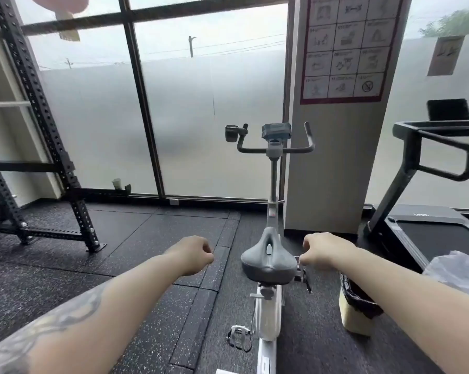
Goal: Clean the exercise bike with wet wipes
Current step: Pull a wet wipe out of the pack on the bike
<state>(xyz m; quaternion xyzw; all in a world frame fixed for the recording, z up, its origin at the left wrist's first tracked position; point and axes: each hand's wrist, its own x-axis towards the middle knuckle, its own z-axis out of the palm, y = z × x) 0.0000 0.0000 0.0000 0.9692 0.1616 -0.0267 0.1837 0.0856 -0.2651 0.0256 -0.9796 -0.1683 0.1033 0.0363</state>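
Head view: exercise bike [268, 306] stands dead ahead, long axis running away toward the frosted window [201, 117], saddle [268, 261] between both hands; right hand [324, 252], fingers curled, sits just beside the saddle's right edge, whether it pinches anything there cannot be told; left hand [191, 255], curled on nothing, lies farther left. No wet wipe visible. Surroundings: speckled rubber floor [147, 252], black rack [39, 157] left, treadmill [430, 211] and lined bin [357, 306] right.

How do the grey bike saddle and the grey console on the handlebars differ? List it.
The grey padded saddle sits low and near, between the hands; the grey box-shaped console sits high and farther off, above the handlebars. The saddle is rounded with a centre slot; the console is blocky. Both are grey parts of one bike.
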